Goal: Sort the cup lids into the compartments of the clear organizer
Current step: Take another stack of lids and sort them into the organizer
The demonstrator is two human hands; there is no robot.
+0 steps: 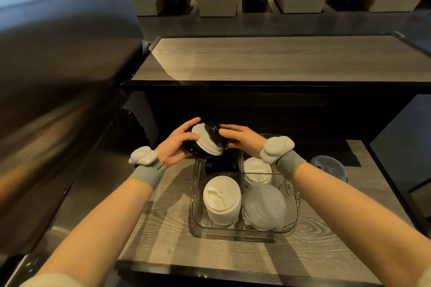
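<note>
A clear organizer (295, 205) with compartments stands on the wooden counter. Its near left section holds a stack of white lids (222, 199), the near right one translucent lids (264, 207), the far right one more white lids (257, 170), the far left one black lids (221, 165). Above the far left section, my left hand (173, 144) and my right hand (242, 136) hold between them a tilted stack of mixed lids (207, 141), white and black. My left hand grips one end of the stack and the fingers of my right hand curl round the other end.
A translucent lid (328, 166) lies on the counter to the right of the organizer. A raised wooden shelf (268, 58) runs behind it. A steel appliance wall (58, 77) closes the left side. Benches and tables stand far behind.
</note>
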